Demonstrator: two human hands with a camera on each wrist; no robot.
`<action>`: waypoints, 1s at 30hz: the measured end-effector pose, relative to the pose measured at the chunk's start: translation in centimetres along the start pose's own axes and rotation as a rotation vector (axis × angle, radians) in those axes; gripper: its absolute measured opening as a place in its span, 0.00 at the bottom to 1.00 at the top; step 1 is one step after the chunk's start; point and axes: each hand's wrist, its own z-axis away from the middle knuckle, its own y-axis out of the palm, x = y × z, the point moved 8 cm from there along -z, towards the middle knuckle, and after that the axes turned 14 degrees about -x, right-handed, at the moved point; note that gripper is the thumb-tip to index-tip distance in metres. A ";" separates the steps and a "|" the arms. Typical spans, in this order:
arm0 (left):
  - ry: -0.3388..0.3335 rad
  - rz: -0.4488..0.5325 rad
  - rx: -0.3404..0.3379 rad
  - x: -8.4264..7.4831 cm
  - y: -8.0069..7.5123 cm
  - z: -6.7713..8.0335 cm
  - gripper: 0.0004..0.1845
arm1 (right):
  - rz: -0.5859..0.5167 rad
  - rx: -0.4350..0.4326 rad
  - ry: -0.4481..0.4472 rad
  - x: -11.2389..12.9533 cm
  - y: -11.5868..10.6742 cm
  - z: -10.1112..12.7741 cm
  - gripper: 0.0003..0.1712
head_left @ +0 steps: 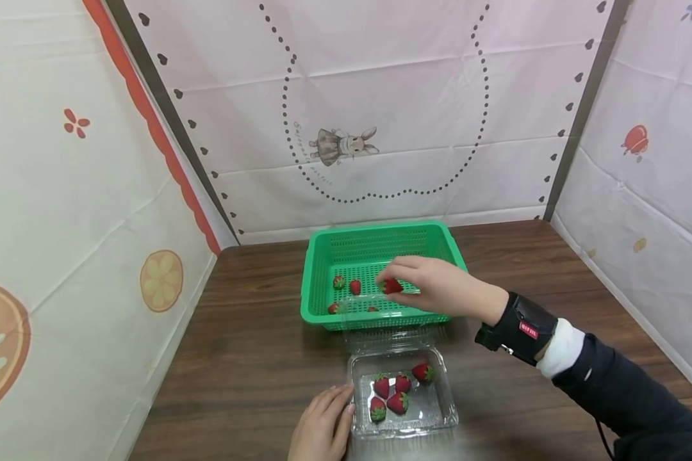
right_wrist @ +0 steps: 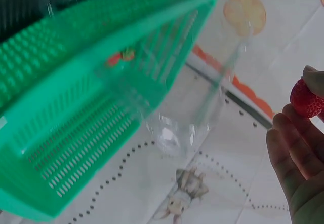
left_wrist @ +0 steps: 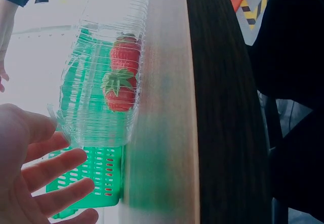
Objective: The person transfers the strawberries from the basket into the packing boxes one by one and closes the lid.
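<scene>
Pinched between the thumb and fingers of my right hand [head_left: 438, 285] is a red strawberry [right_wrist: 305, 98], held over the right part of a green plastic basket [head_left: 317, 256]. Several more strawberries lie in that basket, one strawberry [head_left: 354, 287] near its middle. In front of it stands a clear plastic clamshell box [head_left: 446, 410] with its lid [head_left: 375, 314] tipped back against the basket's near rim. Inside the box are several strawberries, among them one [head_left: 398, 403] near the front. My left hand [head_left: 323, 426] touches the box's left side with fingers extended, as the left wrist view shows.
The brown wooden table [head_left: 242, 358] carries the basket and box. Printed cloth walls rise at the back [head_left: 392, 128], left and right, close behind the basket. In the left wrist view the table's front edge [left_wrist: 195, 133] shows beside the box.
</scene>
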 end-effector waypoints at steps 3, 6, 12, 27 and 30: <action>-0.007 0.007 0.007 0.1 -0.1 0.0 0.15 | -0.031 0.026 0.008 0.6 1.0 0.5 0.19; -0.004 0.009 0.008 0.1 -0.3 0.1 0.15 | -0.068 0.051 0.022 1.0 1.9 1.1 0.20; -0.005 0.006 0.017 0.2 -0.2 0.0 0.14 | -0.116 0.119 0.024 2.2 3.9 2.3 0.18; -0.018 0.009 0.033 0.4 0.1 0.1 0.15 | -0.170 0.448 0.088 4.5 10.2 6.3 0.14; -0.009 0.015 0.021 0.4 0.0 0.1 0.15 | -0.172 0.498 0.095 4.8 11.1 6.9 0.14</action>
